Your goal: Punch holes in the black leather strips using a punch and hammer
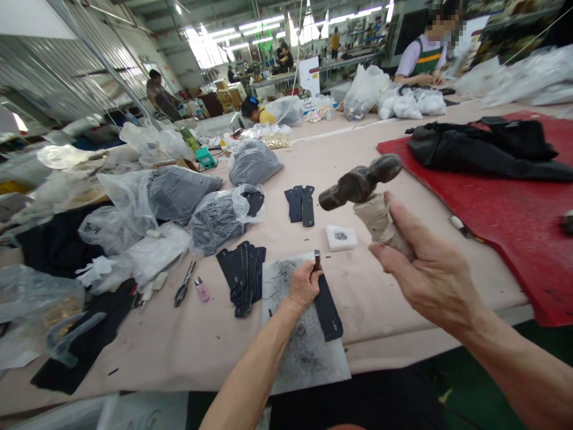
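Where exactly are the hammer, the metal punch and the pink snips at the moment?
Hammer (358, 184): head view, on the middle of its metal head.
Metal punch (317, 257): head view, on its exposed upper end.
Pink snips (202, 291): head view, on the pink body.

The left hand (305, 285), just before six o'clock, is bare; the left forearm (259, 362), towards half past six, is bare and slim, narrowing to the wrist; the right hand (421, 263), between three and four o'clock, is bare too, with a long thumb; the right forearm (514, 358), at four o'clock, is likewise uncovered; plain black cloth (367, 401) shows at six o'clock, its garment unclear.
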Demonstrator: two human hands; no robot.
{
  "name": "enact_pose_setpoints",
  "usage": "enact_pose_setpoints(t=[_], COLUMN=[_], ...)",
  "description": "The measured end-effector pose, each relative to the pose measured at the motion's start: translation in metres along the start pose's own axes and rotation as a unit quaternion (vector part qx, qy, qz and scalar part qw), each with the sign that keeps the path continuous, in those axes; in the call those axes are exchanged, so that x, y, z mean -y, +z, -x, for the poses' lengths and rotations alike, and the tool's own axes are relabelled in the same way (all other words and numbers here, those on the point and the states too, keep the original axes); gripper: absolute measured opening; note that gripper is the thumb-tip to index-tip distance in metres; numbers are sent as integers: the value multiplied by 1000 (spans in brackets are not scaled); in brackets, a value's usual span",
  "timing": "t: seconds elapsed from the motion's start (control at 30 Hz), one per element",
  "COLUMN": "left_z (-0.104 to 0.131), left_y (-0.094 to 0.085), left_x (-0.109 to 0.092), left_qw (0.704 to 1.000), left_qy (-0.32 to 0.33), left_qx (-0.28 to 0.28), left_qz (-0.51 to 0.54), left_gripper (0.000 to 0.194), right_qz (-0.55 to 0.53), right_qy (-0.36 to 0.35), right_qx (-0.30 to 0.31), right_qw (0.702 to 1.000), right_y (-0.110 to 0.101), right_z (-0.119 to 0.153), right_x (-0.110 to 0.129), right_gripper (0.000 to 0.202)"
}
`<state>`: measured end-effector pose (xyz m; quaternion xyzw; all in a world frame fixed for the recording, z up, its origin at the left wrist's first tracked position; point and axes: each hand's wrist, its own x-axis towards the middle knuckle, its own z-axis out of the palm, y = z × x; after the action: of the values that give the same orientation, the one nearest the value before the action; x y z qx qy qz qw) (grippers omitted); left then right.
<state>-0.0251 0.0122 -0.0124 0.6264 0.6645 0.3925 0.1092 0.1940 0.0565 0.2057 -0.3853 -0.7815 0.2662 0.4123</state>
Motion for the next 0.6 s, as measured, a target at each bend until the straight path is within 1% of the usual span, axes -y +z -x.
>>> enact_pose_setpoints(t=[0.03,0.1,0.17,0.2,0.23,0.27,0.3,0.4,0.43,0.47,0.5,0.57,0.6], left_z=[0,0,0,0,0,0,0,-1,-1,-1,-2,-2,-2], left_y=[0,0,-1,-1,-2,-2,-2,-2,-2,-2,-2,-2,-2], left_x=[0,1,1,1,1,0,0,0,0,0,0,0,0], left_qw=[1000,1000,1000,999,999,999,1000,1000,1000,1000,1000,1000,1000], left_qy=[-3,-12,-23,-28,-30,-29,-24,-5,1,5,6,3,0], left_qx=[4,11,17,18,19,18,16,13,12,12,12,12,13], left_qz=[0,-3,-7,-7,-6,-3,1,16,19,20,19,9,4], left_gripper=[9,10,9,9,9,9,10,11,11,12,12,11,10], right_qz=[23,75,123,138,145,143,135,100,95,98,111,147,156], right_qy=[-35,-74,-73,-67,-64,-66,-77,-126,-142,-153,-158,-146,-133], right_qx=[29,126,218,243,246,233,205,91,72,75,97,177,207], right_qw=[999,986,965,958,956,960,966,983,983,980,976,962,957], right_y=[3,12,18,18,17,15,12,11,13,16,19,21,18], right_z=[-1,1,3,3,2,1,-1,-2,-1,0,1,-1,-4], right_x=[2,-2,-8,-9,-8,-6,-2,7,7,5,2,-3,-2], right_gripper=[63,60,59,58,58,58,58,61,63,63,62,58,56])
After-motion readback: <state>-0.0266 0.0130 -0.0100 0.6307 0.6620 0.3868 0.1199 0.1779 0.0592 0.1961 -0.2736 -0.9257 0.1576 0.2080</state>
